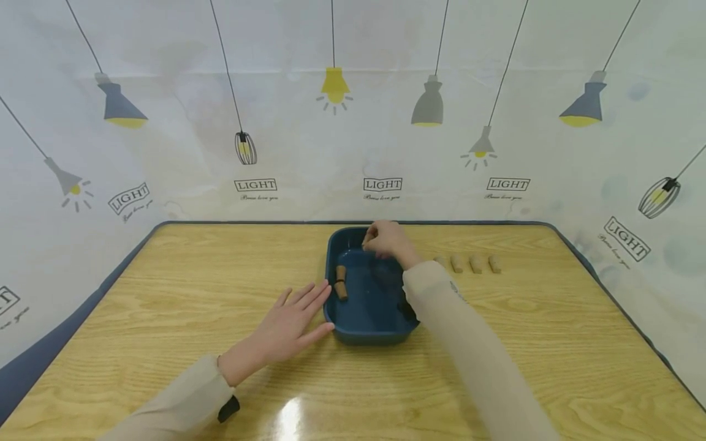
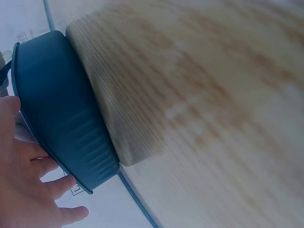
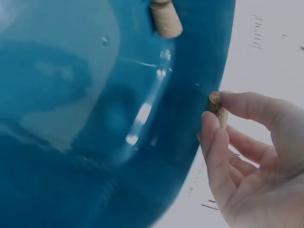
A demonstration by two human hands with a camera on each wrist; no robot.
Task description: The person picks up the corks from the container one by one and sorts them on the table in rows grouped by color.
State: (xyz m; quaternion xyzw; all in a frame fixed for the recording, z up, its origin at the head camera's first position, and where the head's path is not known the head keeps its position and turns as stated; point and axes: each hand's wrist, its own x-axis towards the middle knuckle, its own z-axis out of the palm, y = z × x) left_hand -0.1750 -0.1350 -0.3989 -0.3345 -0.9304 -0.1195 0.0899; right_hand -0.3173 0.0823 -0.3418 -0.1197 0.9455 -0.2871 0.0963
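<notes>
Right wrist view: thumb and fingertips of the right hand pinch a small cork by the blue basin's far rim.
The left hand, fingers spread, touches its left rim; inside lies a brown piece (dark-banded mid-length); more corks sit rightward on the table.

A white backdrop sheet printed with hanging lamps reads "LIGHT" in black capitals inside five black-outlined frames; another frame is cut off at the left edge. Below the three level frames, slanted black script ends "love you", its first word unclear.
</notes>
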